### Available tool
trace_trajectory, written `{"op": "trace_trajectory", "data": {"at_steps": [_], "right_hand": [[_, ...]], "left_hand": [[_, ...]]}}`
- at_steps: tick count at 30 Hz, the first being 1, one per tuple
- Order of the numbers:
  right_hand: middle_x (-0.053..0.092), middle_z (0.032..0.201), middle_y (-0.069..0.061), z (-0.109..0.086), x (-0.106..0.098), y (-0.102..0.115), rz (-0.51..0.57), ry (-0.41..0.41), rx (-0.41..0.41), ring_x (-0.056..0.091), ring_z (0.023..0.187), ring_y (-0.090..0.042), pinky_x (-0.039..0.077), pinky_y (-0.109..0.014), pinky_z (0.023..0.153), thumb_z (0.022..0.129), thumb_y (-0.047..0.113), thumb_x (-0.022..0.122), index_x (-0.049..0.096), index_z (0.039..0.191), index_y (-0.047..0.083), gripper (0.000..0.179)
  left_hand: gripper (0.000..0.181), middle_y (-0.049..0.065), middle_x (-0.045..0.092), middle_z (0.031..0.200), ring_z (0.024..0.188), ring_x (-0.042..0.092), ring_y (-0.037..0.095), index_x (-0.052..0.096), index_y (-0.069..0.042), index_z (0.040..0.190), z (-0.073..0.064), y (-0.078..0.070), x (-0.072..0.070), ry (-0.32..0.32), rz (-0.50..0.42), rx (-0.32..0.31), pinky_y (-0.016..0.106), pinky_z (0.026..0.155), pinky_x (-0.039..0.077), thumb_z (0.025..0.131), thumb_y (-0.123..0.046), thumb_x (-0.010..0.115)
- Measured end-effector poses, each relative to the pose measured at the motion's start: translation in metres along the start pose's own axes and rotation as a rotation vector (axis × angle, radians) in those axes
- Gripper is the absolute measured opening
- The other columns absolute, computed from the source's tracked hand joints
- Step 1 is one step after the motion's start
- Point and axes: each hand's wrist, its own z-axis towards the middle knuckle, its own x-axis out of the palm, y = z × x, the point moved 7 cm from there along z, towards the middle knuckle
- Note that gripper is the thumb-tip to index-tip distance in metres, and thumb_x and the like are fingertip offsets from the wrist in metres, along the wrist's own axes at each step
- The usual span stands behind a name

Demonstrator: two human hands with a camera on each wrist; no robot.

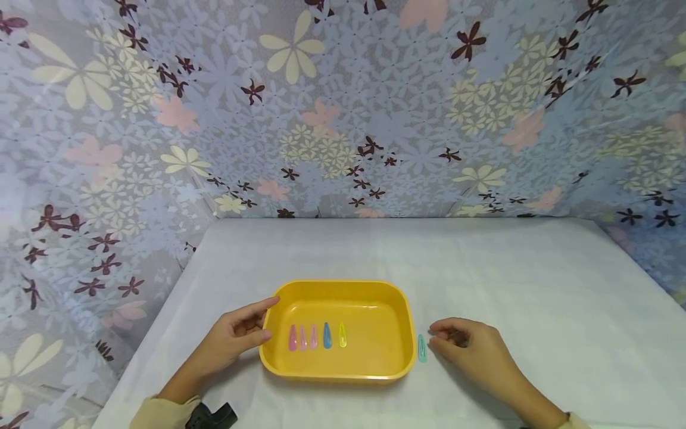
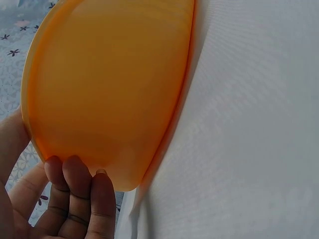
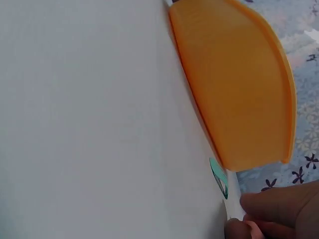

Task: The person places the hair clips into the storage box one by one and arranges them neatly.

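Observation:
A yellow plastic tray (image 1: 375, 357) sits on the white-covered table. Inside it, side by side, lie a dark pink hair clip (image 1: 292, 338), two lighter pink clips, a blue clip (image 1: 327, 335) and a yellow clip (image 1: 343, 335). My left hand (image 1: 236, 333) holds the tray's left end, thumb at the rim and fingertips (image 2: 77, 174) against the outer wall. A teal hair clip (image 1: 422, 348) lies on the cloth just outside the tray's right wall. Beside that clip is my right hand (image 1: 477, 351), fingers loosely bent; I see nothing held in it.
White cloth (image 1: 536, 280) covers the table around the tray. A flower-patterned fabric (image 1: 348, 107) hangs behind the table and along its sides. A black strap device (image 1: 211, 416) is on the left wrist.

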Motion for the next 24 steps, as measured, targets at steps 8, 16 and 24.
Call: {"op": "trace_trajectory", "data": {"at_steps": [8, 16, 24], "right_hand": [[0.065, 0.081, 0.013, -0.003, 0.001, 0.002, -0.027, -0.015, -0.028, 0.062, 0.07, -0.004, 0.055, -0.021, 0.066, 0.085, 0.016, 0.085, 0.078, 0.097, 0.015, 0.013], [0.063, 0.079, 0.014, -0.004, 0.003, 0.006, -0.057, 0.014, -0.023, 0.06, 0.07, -0.003, 0.053, -0.021, 0.065, 0.084, 0.022, 0.086, 0.078, 0.099, 0.013, 0.02], [0.061, 0.078, 0.014, -0.004, 0.003, 0.01, -0.105, 0.021, -0.018, 0.056, 0.07, -0.004, 0.05, -0.021, 0.065, 0.084, 0.026, 0.087, 0.079, 0.101, 0.013, 0.023]], "left_hand": [[0.055, 0.026, 0.058, 0.117, 0.092, 0.062, 0.015, 0.05, 0.0, 0.15, 0.001, -0.002, 0.002, -0.011, 0.006, -0.014, 0.026, 0.08, 0.057, 0.097, 0.002, 0.066], [0.055, 0.024, 0.057, 0.114, 0.091, 0.06, 0.014, 0.049, -0.001, 0.15, 0.0, -0.001, 0.002, -0.01, 0.017, -0.015, 0.026, 0.079, 0.056, 0.098, 0.0, 0.066], [0.055, 0.022, 0.057, 0.114, 0.09, 0.059, 0.015, 0.051, -0.004, 0.15, -0.001, 0.001, 0.001, -0.021, 0.032, -0.033, 0.025, 0.079, 0.056, 0.097, -0.003, 0.068]]}}
